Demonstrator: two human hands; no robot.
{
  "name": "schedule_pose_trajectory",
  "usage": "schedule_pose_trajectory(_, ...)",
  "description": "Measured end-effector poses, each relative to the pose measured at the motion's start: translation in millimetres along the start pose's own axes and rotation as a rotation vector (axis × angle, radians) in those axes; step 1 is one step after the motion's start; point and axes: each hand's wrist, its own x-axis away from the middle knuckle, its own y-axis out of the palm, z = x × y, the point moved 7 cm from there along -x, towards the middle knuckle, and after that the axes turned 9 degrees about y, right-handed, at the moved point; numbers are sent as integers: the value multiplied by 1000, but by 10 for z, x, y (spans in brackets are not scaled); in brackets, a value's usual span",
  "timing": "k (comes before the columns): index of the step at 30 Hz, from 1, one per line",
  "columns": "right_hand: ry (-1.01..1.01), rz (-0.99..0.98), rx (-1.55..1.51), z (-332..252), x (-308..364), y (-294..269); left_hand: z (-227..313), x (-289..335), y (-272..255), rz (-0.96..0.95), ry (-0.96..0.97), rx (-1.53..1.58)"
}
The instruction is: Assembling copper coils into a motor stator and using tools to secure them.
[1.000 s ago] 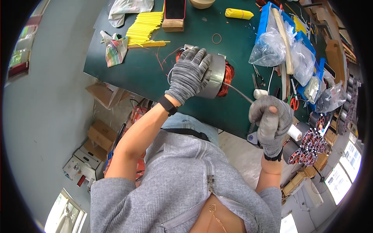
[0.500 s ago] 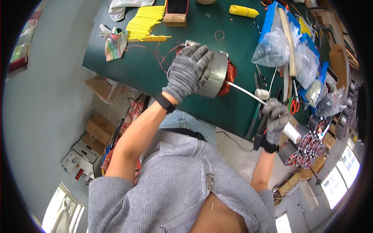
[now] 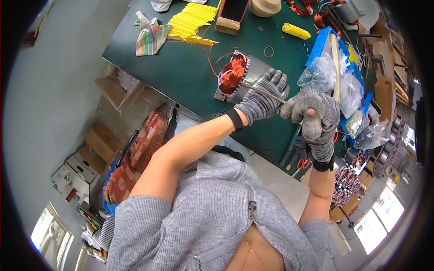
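A motor stator (image 3: 258, 67), a grey metal cylinder packed with red-brown copper windings (image 3: 233, 75), lies on the green tabletop (image 3: 181, 79). The windings face left, with white cord looped around their rim. My grey-gloved left hand (image 3: 266, 95) is laid over the cylinder's near side, its fingers bent over the metal. From my closed right hand (image 3: 314, 115), also gloved, a thin metal rod (image 3: 266, 94) runs left across the cylinder, its tip at the windings' edge. Most of its grip end is hidden in the fist. Thin red wires trail left from the stator.
Yellow strips (image 3: 192, 20), a striped cloth (image 3: 151, 39) and a phone (image 3: 235, 8) on a wooden block are at the back. Right stands a blue tray (image 3: 318, 47) with plastic bags (image 3: 316, 74). Red-handled scissors (image 3: 304, 163) and pliers (image 3: 300, 143) lie near the front edge.
The white cord stretched from my right hand is no longer seen; that hand now grips a metal rod, closer to the stator. The stator has turned, windings leftward. My left hand has shifted right.
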Motion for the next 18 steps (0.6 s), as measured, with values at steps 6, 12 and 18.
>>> schedule_pose_trajectory(6, 88, -268, 462, 360, 195, 104, -30, 3, -74, -49, -8, 60)
schedule_pose_trajectory(12, 117, -283, 417, 244, -38, 248, -25, 24, 38, 119, -35, 10)
schedule_pose_trajectory(18, -237, -478, 696, -300, -1064, 1195, 127, 96, 511, 103, -258, -1197)
